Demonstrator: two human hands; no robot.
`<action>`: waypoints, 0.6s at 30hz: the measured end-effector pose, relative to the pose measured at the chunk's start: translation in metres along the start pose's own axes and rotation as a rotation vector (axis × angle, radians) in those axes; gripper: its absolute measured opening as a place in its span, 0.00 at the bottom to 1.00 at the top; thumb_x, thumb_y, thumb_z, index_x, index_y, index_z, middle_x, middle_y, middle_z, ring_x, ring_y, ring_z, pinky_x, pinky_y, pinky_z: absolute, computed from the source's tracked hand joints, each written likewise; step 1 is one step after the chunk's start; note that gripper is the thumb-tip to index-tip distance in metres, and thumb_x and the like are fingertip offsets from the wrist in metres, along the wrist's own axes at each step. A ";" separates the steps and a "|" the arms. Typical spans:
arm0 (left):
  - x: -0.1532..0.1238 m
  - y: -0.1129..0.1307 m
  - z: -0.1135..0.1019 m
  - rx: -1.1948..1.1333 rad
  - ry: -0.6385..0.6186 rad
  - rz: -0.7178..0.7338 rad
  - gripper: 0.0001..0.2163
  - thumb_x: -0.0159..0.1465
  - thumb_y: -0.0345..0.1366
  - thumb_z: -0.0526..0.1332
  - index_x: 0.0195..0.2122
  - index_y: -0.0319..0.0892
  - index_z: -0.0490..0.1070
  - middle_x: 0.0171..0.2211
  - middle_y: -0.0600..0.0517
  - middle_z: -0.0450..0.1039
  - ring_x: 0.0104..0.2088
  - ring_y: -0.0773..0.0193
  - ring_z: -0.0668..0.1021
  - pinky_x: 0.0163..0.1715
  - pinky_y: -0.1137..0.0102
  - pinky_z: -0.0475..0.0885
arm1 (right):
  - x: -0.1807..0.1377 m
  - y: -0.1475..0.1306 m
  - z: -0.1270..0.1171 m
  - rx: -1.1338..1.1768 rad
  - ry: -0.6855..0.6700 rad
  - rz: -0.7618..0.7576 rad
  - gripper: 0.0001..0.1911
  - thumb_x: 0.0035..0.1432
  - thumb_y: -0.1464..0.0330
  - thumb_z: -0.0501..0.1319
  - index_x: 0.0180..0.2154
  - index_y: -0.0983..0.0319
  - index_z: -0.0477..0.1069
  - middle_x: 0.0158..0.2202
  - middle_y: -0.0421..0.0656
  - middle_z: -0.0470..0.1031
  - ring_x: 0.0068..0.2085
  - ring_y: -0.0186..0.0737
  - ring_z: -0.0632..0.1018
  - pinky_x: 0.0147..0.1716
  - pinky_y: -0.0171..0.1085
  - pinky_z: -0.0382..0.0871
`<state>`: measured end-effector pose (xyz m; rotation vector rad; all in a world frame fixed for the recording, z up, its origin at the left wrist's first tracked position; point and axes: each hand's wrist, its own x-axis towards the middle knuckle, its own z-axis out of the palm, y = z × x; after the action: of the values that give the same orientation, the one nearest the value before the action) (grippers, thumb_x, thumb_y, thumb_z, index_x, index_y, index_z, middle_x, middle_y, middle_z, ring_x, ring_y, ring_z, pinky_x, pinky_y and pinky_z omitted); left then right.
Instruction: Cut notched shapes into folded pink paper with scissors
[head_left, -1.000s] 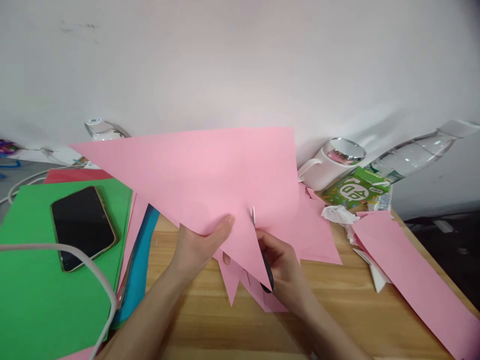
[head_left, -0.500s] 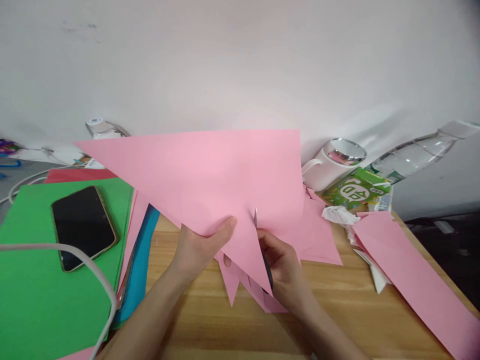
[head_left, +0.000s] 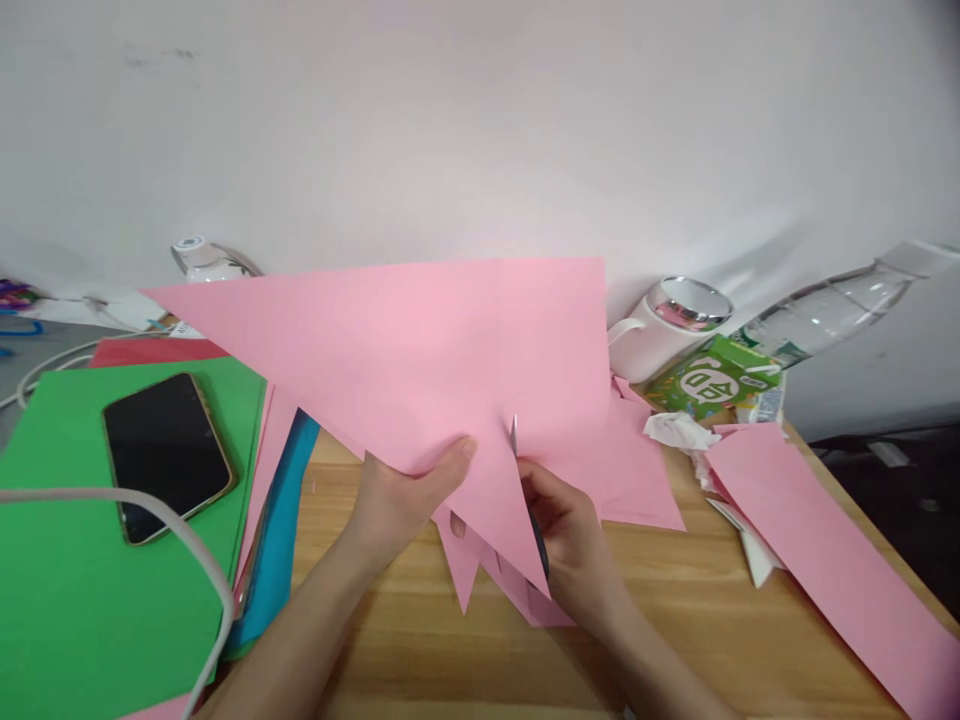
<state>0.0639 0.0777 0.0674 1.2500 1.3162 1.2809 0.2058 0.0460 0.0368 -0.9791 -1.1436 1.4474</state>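
Observation:
A large pink paper sheet (head_left: 420, 350) is held up over the wooden table (head_left: 420, 640). My left hand (head_left: 401, 495) pinches its lower edge, thumb on top. My right hand (head_left: 574, 545) is closed on a pair of scissors (head_left: 536, 540) with dark handles. The blade tip (head_left: 513, 435) pokes up through a cut in the sheet, just right of my left thumb. Pointed pink flaps hang down below the cut, between my hands.
A green sheet (head_left: 67, 580) at left carries a black phone (head_left: 165, 455) and a white cable (head_left: 187, 550). At right stand a white mug (head_left: 664, 335), a green carton (head_left: 712, 375), a clear bottle (head_left: 832, 305), crumpled tissue (head_left: 679, 430) and a pink strip (head_left: 825, 550).
The pink sheet has shifted slightly to the right and the scissor blade sits a little lower and further right in the cut. Both hands keep their hold.

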 end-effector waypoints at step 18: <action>-0.001 -0.001 0.002 -0.144 -0.143 -0.132 0.09 0.52 0.37 0.64 0.19 0.43 0.66 0.11 0.57 0.68 0.10 0.67 0.70 0.06 0.74 0.66 | 0.001 0.001 -0.002 -0.035 0.037 -0.017 0.18 0.41 0.71 0.72 0.37 0.59 0.72 0.32 0.41 0.77 0.34 0.40 0.76 0.36 0.38 0.71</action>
<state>0.0662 0.0768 0.0664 1.1146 1.1639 1.1503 0.2069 0.0475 0.0355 -1.0138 -1.1514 1.3947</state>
